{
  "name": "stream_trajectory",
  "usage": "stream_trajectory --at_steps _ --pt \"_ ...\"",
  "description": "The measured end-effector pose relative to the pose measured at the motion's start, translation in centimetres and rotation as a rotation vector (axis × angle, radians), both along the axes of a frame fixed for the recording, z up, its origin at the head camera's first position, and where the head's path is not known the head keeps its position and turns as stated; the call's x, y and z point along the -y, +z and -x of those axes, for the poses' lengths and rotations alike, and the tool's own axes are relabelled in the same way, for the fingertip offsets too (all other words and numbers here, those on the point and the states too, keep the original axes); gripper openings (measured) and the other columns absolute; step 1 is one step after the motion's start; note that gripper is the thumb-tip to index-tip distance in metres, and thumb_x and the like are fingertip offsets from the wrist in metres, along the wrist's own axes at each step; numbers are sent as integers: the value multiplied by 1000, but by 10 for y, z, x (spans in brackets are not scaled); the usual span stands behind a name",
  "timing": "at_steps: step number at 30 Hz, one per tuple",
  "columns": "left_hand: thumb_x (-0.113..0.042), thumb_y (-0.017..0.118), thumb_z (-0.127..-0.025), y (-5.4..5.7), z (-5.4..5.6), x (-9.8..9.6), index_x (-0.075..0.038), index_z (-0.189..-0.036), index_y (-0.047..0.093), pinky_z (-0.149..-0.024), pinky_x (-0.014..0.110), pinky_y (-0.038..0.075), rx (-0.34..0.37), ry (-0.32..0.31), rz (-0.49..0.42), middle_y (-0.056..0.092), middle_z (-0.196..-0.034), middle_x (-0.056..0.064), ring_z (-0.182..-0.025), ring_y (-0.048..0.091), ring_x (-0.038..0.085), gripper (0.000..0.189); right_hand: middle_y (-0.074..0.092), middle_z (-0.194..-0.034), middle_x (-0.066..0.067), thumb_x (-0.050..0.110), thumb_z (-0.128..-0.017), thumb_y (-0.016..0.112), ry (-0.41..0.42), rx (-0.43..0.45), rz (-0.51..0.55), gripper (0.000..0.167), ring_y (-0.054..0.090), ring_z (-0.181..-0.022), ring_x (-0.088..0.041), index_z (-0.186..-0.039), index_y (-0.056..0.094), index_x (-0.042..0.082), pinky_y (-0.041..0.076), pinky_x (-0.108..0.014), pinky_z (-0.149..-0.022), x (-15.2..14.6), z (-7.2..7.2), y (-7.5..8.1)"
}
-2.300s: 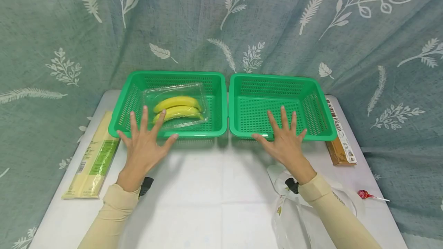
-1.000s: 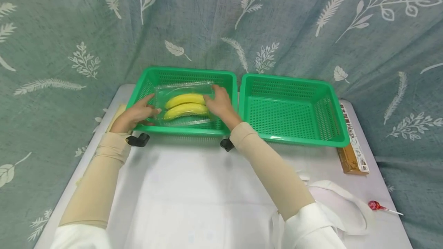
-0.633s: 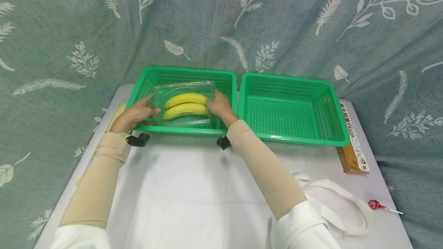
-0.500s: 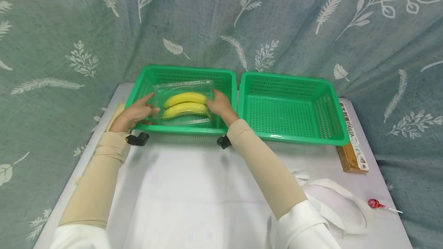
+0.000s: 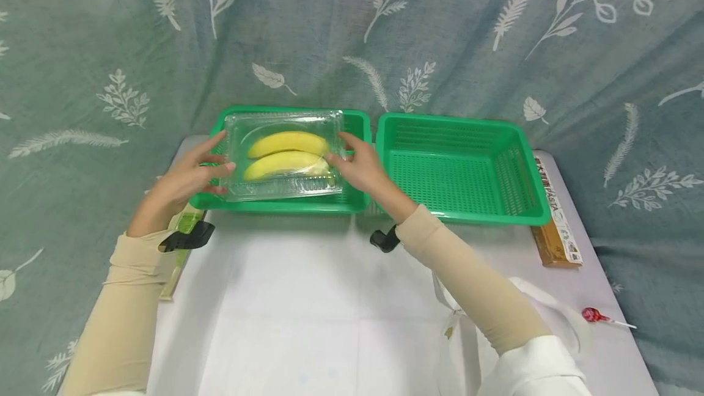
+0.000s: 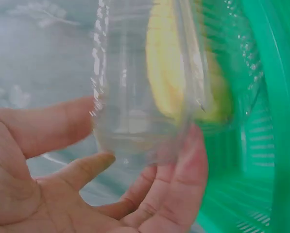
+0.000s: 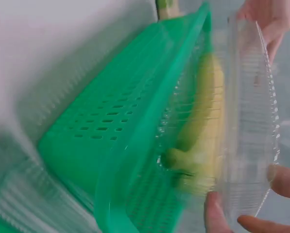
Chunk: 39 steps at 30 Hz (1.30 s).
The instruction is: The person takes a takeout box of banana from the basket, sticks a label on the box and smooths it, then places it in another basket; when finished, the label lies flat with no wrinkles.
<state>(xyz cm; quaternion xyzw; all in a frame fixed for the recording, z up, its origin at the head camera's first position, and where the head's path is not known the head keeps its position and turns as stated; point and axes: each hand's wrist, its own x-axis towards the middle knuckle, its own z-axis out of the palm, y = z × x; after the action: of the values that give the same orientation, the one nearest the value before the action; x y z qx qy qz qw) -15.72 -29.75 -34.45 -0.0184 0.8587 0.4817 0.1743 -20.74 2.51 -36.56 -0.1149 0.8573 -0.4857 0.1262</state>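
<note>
A clear plastic clamshell box [image 5: 286, 191] holds two bananas [image 5: 288, 162]. It is raised to about the rim of the left green basket [image 5: 308, 207], whose far rim shows behind it. My left hand [image 5: 187, 176] grips the box's left end, and in the left wrist view the fingers and thumb [image 6: 52, 126] close on that end from both sides. My right hand [image 5: 365, 167] pinches the opposite end, thumb on top; in the right wrist view its fingertips [image 7: 216, 213] press against the clear plastic. Part of the basket's inside is hidden under the box.
A second green basket [image 5: 445, 185] stands close by on the right. Beyond it lies a pasta box [image 5: 555, 225], then a red lollipop [image 5: 591, 315]. A white, partly see-through bag [image 5: 550, 298] lies under my right forearm. A green-labelled packet [image 5: 184, 231] sits partly under my left arm.
My hands went from spread above both baskets to the two ends of the clamshell box in the left basket. The box with the bananas has since risen toward me.
</note>
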Motion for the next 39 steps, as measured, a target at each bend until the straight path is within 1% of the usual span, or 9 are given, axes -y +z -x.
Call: stream_trajectory --at_steps 4,8,11,16,24,27,30,35,39 --pt "-31 56 -104 10 -28 -5 -36 -162 5 -77 31 61 -96 -16 -42 31 -151 23 -106 59 5 77 53 -142 -13 38 -99 62 29 -45 46 67 58 -118 -29 -157 34 18 55 -42 -89 -24 -36 14" --pt "-20 58 -103 15 -60 -15 -34 -162 13 -74 31 61 -173 -51 -90 40 -142 13 -103 61 -1 75 54 -135 -12 37 -96 66 15 -46 84 68 57 -111 -27 -155 38 18 54 -39 -85 -45 -71 22" --pt "-12 58 -101 13 -81 -25 -32 -162 18 -71 33 61 -202 -68 -150 44 -133 2 -100 64 2 75 54 -133 -11 35 -95 69 5 -33 85 67 59 -111 -26 -153 40 19 56 -39 -87 -60 -94 22" --pt "-6 58 -100 -3 -108 -42 -27 -162 21 -67 38 62 -198 -109 -223 44 -127 4 -92 64 7 75 53 -133 -10 35 -95 70 -3 -3 63 68 60 -109 -23 -153 39 21 57 -35 -87 -83 -131 11" --pt "-13 66 -97 -39 -141 -62 -27 -162 18 -69 38 63 -55 -129 -243 43 -132 25 -92 65 7 82 52 -131 -13 28 -92 74 -66 64 96 70 61 -102 -19 -152 38 18 59 -23 -77 -106 -185 -27" --pt "-17 68 -96 -54 -147 -69 -26 -162 20 -70 36 63 5 -127 -237 43 -132 28 -92 65 10 83 53 -130 -12 31 -92 75 -108 116 77 68 61 -101 -17 -150 41 21 58 -22 -78 -112 -197 -41" --pt "-22 70 -95 -70 -146 -77 -29 -162 20 -72 34 63 69 -114 -234 42 -134 29 -93 65 16 84 56 -129 -13 33 -92 74 -130 132 37 67 62 -101 -17 -150 43 19 57 -22 -78 -118 -200 -55" --pt "-26 72 -94 -94 -140 -96 -31 -162 20 -75 36 63 117 -86 -244 40 -138 28 -92 65 21 86 61 -128 -18 29 -93 73 -155 91 -18 65 66 -104 -23 -150 45 14 57 -26 -75 -127 -192 -73" --pt "-29 72 -94 -102 -131 -109 -32 -161 21 -75 38 63 104 -51 -219 42 -137 26 -90 64 20 84 63 -127 -20 26 -94 71 -180 74 -48 61 67 -106 -29 -149 47 13 59 -30 -74 -134 -181 -83"
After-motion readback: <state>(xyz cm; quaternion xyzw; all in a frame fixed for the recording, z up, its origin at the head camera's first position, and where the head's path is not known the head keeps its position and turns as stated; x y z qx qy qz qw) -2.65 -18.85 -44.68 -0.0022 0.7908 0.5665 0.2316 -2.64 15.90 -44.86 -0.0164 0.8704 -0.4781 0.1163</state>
